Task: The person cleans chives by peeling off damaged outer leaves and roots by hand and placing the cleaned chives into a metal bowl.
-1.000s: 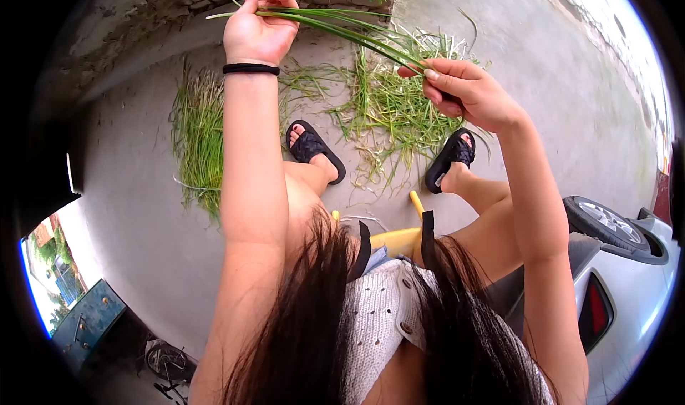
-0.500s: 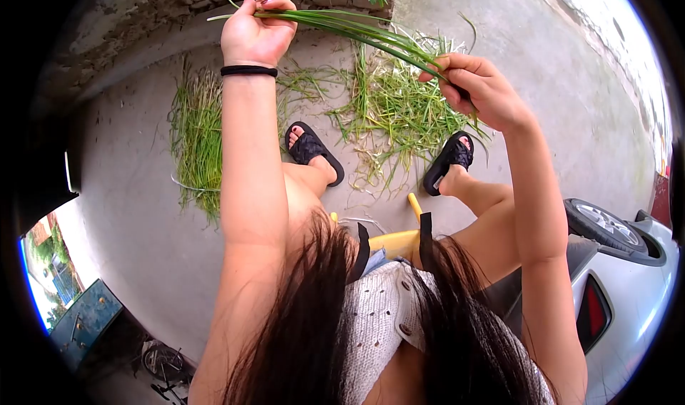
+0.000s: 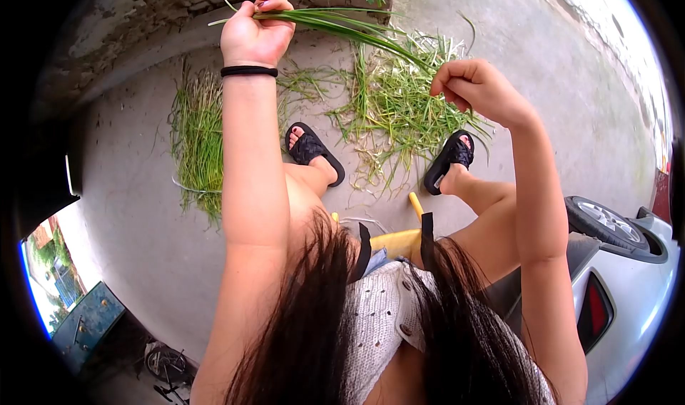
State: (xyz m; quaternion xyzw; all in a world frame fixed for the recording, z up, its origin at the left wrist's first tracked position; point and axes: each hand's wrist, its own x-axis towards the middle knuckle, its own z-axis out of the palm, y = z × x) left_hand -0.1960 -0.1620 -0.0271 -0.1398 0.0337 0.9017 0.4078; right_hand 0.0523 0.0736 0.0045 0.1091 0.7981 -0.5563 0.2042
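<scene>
My left hand (image 3: 257,34) is raised at the top, fingers closed around a small bunch of long green chives (image 3: 335,24). Their pale ends poke out to the left of the fingers, and the leaves trail off to the right. My right hand (image 3: 478,91) is beside the drooping leaf tips, its fingers curled in. Whether anything is between these fingers is hidden. Below the bunch, a loose heap of chive leaves and pale scraps (image 3: 407,105) covers the ground. To the left lies a denser pile of chives (image 3: 200,148), partly hidden behind my left forearm.
Two feet in black sandals (image 3: 308,152) are on the concrete floor (image 3: 143,241) near the heap. A yellow stool (image 3: 396,242) is between the legs. At the right is a silver car (image 3: 635,291); a rough wall ledge (image 3: 164,41) runs along the upper left.
My right hand has let go of the chives' leaf ends and its fingers have curled in, slightly lower and to the right. My left hand keeps its hold, almost still.
</scene>
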